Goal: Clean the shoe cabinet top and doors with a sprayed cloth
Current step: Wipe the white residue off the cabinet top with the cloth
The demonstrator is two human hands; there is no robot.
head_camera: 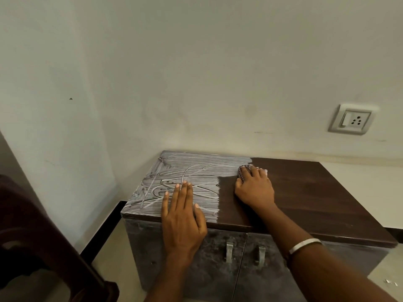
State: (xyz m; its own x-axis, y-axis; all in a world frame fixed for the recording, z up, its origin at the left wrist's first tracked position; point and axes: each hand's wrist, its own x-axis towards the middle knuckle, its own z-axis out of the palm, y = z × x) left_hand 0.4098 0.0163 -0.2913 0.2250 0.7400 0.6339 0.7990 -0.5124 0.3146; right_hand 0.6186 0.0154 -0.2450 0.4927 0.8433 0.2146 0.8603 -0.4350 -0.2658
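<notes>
A: While the L hand [183,216] lies flat at the near edge of the cabinet top [309,192], fingers straight and close together, thumb out, holding nothing, what's R doing?

B: R hand [254,188] is further back, fingers curled down and pressing the cloth [245,168], which pokes out beyond the fingertips.

A: Which way's the dirt from there?

B: Dusty grey patch [196,171] sits straight to the L of R's fingers, running near-to-far; wiped dark wood lies to their R. R's nearer the boundary, so I'd guess strokes go leftward. Doors [218,269] below look unwiped.
</notes>
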